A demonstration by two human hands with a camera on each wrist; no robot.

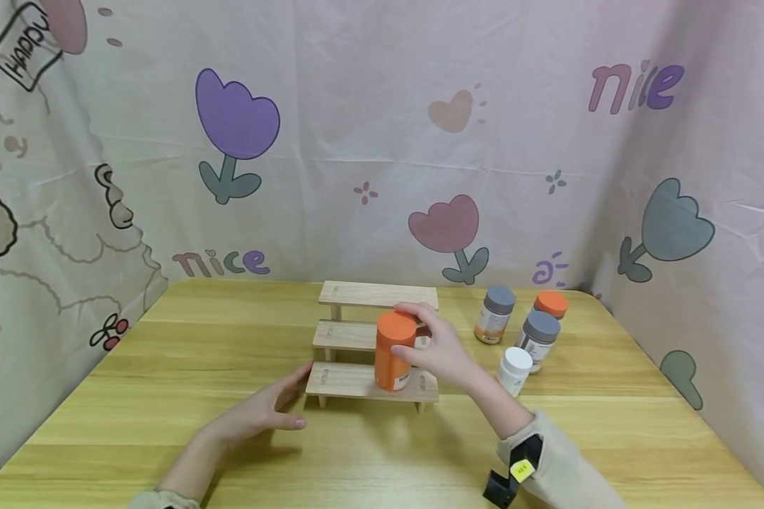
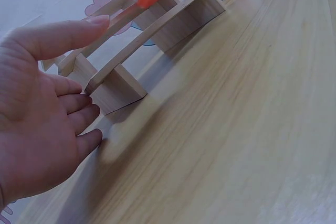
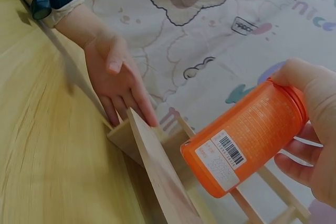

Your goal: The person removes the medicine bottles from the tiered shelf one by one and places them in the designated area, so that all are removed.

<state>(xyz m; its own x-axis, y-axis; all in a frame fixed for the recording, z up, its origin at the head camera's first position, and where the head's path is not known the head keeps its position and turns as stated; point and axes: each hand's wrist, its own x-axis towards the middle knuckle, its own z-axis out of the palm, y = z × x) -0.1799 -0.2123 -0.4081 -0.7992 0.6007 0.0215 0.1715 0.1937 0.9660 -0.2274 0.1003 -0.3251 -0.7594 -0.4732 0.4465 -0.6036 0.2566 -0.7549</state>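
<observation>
My right hand (image 1: 442,350) grips an orange bottle (image 1: 395,353) with an orange lid, thumb and fingers around its upper part. In the head view the bottle overlaps the lowest step of a three-tier wooden rack (image 1: 344,380). Its barcode label (image 3: 229,151) shows in the right wrist view, where its base hangs close over the front board. My left hand (image 1: 261,410) is at the rack's left end, fingers extended and thumb apart, fingertips (image 2: 90,109) right at the end of the lowest step. It holds nothing.
Right of the rack stand several bottles: a white one (image 1: 514,371), two with grey lids (image 1: 496,314) and an orange-lidded one (image 1: 551,304) behind. A printed cloth (image 1: 356,127) hangs behind the wooden table (image 1: 165,353).
</observation>
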